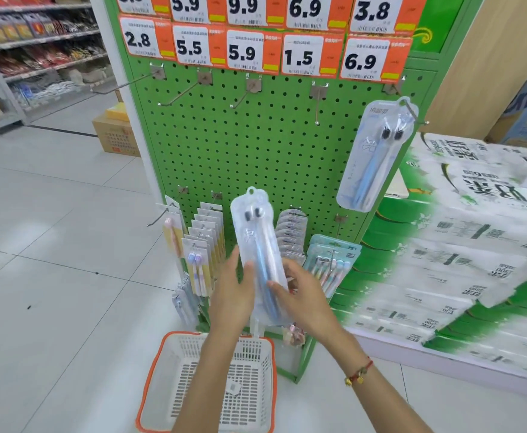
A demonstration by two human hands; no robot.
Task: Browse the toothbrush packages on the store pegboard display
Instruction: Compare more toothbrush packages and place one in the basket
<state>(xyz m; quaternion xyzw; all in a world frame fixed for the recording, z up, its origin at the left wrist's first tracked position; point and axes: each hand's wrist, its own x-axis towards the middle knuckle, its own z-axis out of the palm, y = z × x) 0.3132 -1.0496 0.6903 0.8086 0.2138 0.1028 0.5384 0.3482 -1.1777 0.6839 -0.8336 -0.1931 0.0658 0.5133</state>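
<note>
Toothbrush package (257, 254) stands nearly upright between your hands in front of the green pegboard (224, 145), your left hand (232, 296) gripping its left edge, your right hand (306, 300) pinching its lower right, hang-hole uppermost, above the basket (174, 364).

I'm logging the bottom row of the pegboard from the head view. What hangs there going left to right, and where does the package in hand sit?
Pink toothbrush pack → yellow-card stack → held toothbrush package, gripped by left hand and right hand → grey-card stack → teal multipack.
</note>
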